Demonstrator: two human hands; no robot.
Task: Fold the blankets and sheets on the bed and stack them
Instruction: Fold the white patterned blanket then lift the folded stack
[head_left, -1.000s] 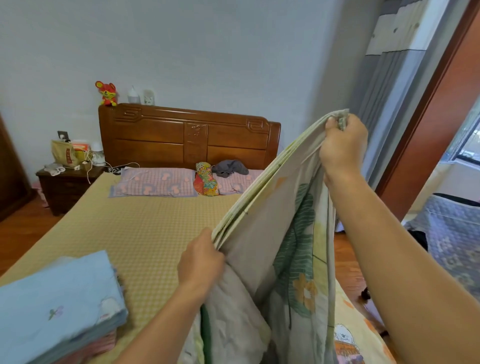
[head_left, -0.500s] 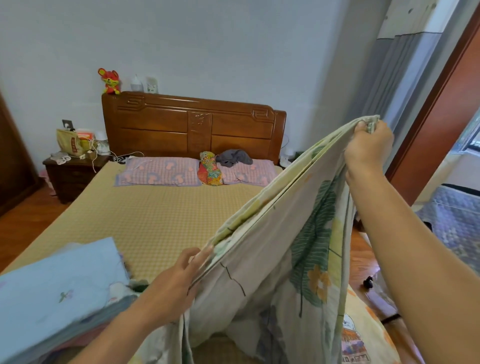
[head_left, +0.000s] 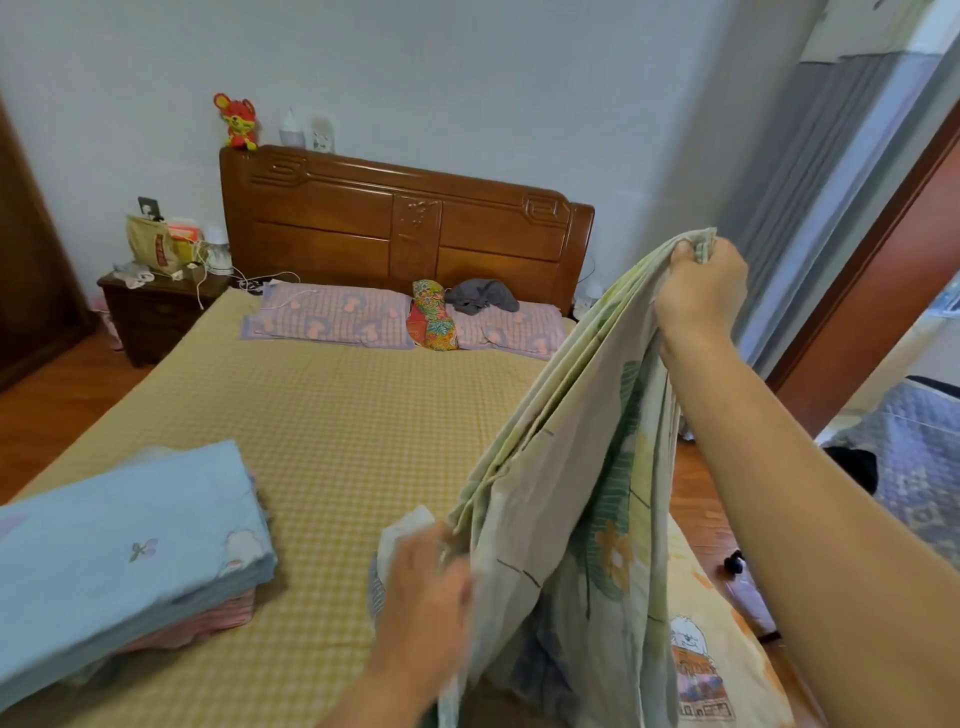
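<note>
A pale sheet (head_left: 582, 519) printed with green leaves and cartoon figures hangs folded in several layers over the right side of the bed (head_left: 337, 441). My right hand (head_left: 698, 291) grips its upper corner, raised high near the curtain. My left hand (head_left: 423, 582), blurred, holds the lower end of the same folded edge just above the mattress. A folded light blue blanket (head_left: 119, 551) lies on the bed at the near left, on top of a pink striped folded piece (head_left: 208, 621).
Two pink checked pillows (head_left: 327, 319), a bright floral cushion (head_left: 431, 322) and a grey garment (head_left: 480, 296) lie by the wooden headboard (head_left: 405, 223). A cluttered nightstand (head_left: 156, 306) stands at the left. A grey curtain (head_left: 810, 197) and a door frame (head_left: 872, 260) are at the right.
My left hand slid down the folded edge and now holds its lower end. My right hand kept hold of the upper corner, and the sheet hangs more steeply between both hands.
</note>
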